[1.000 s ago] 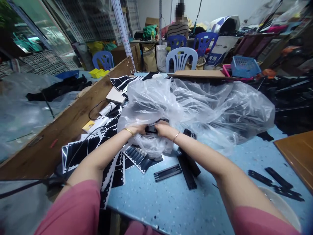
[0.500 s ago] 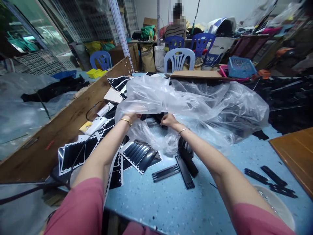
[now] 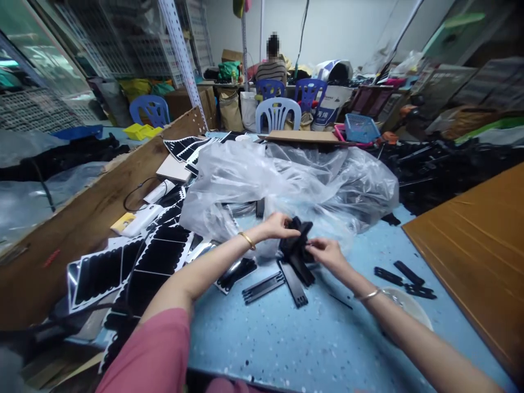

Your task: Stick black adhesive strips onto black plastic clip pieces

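"Black cluster [image 3: 299,252] of narrow pcs, approx. mid-table [image 3: 254,344]. Which way's it pointing?"

"Mixed; pcs are crossed. Lowest long one aims at 5 o'clock, long axis 11–5. Another up top leans 1–7."

"Hands?"

"L hand [image 3: 281,225] comes in from 10 o'clock & grasps the upper part, thumb in front. R hand [image 3: 327,254] at 3 o'clock, fingertips touching the R edge; can't tell if they grip."

"What's round it?"

"Flat strip [image 3: 293,286] at 6 o'clock, same 11–5 axis; can't tell if its top end is under the cluster. Second strip [image 3: 262,287] at 7, axis 8–2. Clear plastic bag [image 3: 286,174] heaped at 12."

"Further out?"

"White dish [image 3: 417,310] at 4, partly behind R forearm, w/ three loose strips [image 3: 388,276] near its upper rim."
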Tool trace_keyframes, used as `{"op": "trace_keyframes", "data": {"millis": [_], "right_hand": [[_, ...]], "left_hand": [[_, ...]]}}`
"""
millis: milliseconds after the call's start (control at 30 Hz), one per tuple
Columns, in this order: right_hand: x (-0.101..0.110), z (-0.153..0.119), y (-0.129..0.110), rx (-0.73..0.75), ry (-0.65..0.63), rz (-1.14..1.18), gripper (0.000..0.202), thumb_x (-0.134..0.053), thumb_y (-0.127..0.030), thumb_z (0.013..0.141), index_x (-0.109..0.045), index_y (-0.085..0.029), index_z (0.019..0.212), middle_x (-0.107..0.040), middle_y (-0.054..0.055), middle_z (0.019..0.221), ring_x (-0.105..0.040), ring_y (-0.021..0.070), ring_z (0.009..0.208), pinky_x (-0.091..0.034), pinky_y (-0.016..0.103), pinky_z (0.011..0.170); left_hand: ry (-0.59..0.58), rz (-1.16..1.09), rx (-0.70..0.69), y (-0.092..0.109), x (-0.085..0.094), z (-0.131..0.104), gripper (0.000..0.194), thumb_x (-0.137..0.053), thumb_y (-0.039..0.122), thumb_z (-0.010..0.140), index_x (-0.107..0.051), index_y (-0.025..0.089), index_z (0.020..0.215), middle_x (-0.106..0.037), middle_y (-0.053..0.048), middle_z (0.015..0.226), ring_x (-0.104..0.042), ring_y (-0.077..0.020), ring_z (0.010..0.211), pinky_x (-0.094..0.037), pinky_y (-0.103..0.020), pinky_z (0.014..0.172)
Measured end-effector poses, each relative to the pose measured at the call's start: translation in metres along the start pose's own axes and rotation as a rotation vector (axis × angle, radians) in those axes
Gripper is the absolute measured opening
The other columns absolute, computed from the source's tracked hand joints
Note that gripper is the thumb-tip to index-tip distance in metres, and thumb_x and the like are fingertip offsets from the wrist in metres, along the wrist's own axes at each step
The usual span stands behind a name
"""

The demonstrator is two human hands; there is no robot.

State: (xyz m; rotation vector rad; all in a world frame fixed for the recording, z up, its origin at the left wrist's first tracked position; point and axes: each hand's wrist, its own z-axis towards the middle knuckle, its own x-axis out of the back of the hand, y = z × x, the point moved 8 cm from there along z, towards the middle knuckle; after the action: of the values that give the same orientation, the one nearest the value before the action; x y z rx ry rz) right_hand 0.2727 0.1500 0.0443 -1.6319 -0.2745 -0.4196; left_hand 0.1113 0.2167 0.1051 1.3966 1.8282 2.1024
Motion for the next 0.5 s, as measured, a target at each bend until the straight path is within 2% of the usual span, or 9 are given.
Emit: {"op": "trace_keyframes", "data": {"millis": [33,100,167,200,267,333,400,433,500], "right_hand": [[-0.005,-0.005,0.005,0.05,-0.02,-0.075,0.026,-0.064,-0.038,0.067,-0.07,-0.016,0.079,-0.067,0.004,0.061,-0.061,0.0188,0.054,-0.05,0.029,0.052],[-0.013,-0.011,0.006,0.184,-0.048,-0.299,0.026,-0.061,-0.032,0.072,-0.071,-0.016,0.09,-0.072,0.007,0.075,-0.066,0.0213,0.068,-0.053,0.031,0.063],[-0.017,-0.012,-0.006,0.328,-0.061,-0.563,0.027,-0.059,-0.029,0.078,-0.071,-0.015,0.096,-0.072,0.011,0.083,-0.067,0.0232,0.076,-0.052,0.032,0.07],[-0.019,-0.011,-0.014,0.39,-0.066,-0.677,0.026,-0.056,-0.028,0.081,-0.071,-0.014,0.096,-0.071,0.012,0.083,-0.067,0.0237,0.077,-0.051,0.032,0.07],[-0.029,-0.006,-0.037,0.499,-0.099,-0.819,0.025,-0.05,-0.024,0.087,-0.072,-0.013,0.09,-0.069,0.013,0.081,-0.066,0.0234,0.077,-0.049,0.031,0.071],[-0.049,0.005,-0.064,0.579,-0.174,-0.886,0.029,-0.044,-0.019,0.09,-0.072,-0.014,0.085,-0.068,0.013,0.081,-0.065,0.0224,0.079,-0.047,0.03,0.073],[-0.08,0.024,-0.093,0.617,-0.29,-0.943,0.026,-0.046,-0.015,0.088,-0.072,-0.014,0.088,-0.069,0.014,0.088,-0.065,0.0227,0.087,-0.046,0.029,0.077],[-0.098,0.037,-0.105,0.607,-0.374,-0.972,0.023,-0.05,-0.015,0.086,-0.072,-0.015,0.092,-0.07,0.014,0.093,-0.066,0.0235,0.09,-0.045,0.029,0.079],[-0.127,0.069,-0.135,0.612,-0.43,-0.971,0.02,-0.057,-0.017,0.082,-0.071,-0.017,0.096,-0.072,0.013,0.095,-0.066,0.0238,0.091,-0.046,0.028,0.077]], "left_hand": [[0.051,0.147,-0.081,0.012,0.002,-0.006,0.02,-0.07,0.03,0.076,-0.069,0.013,0.086,-0.07,-0.009,0.079,-0.066,-0.0251,0.076,-0.052,-0.036,0.072],[0.238,0.427,-0.213,0.031,0.022,-0.03,0.03,-0.062,0.021,0.08,-0.068,0.015,0.109,-0.069,-0.016,0.112,-0.061,-0.0325,0.11,-0.047,-0.045,0.094],[0.437,0.652,-0.245,0.034,0.054,-0.063,0.046,-0.058,0.02,0.083,-0.06,0.022,0.129,-0.048,-0.016,0.146,-0.036,-0.0374,0.14,-0.03,-0.055,0.11],[0.578,0.732,-0.163,0.024,0.078,-0.081,0.052,-0.059,0.022,0.083,-0.055,0.024,0.135,-0.036,-0.015,0.155,-0.022,-0.0399,0.146,-0.022,-0.059,0.112],[0.791,0.807,0.102,-0.011,0.126,-0.11,0.078,-0.069,0.033,0.077,-0.039,0.023,0.148,-0.014,-0.017,0.162,0.003,-0.0445,0.148,-0.013,-0.064,0.113],[0.882,0.749,0.358,-0.059,0.165,-0.125,0.1,-0.077,0.041,0.069,-0.027,0.02,0.153,-0.007,-0.019,0.163,0.007,-0.0482,0.147,-0.013,-0.067,0.111],[0.919,0.542,0.575,-0.108,0.193,-0.124,0.106,-0.08,0.041,0.066,-0.025,0.016,0.153,-0.019,-0.024,0.159,-0.007,-0.0515,0.145,-0.02,-0.068,0.109],[0.938,0.397,0.645,-0.129,0.202,-0.12,0.103,-0.082,0.038,0.065,-0.029,0.013,0.151,-0.033,-0.025,0.153,-0.02,-0.0516,0.142,-0.026,-0.066,0.107],[0.987,0.228,0.666,-0.148,0.218,-0.104,0.085,-0.082,0.032,0.068,-0.044,0.008,0.14,-0.054,-0.025,0.135,-0.046,-0.0464,0.127,-0.04,-0.06,0.1]]}}
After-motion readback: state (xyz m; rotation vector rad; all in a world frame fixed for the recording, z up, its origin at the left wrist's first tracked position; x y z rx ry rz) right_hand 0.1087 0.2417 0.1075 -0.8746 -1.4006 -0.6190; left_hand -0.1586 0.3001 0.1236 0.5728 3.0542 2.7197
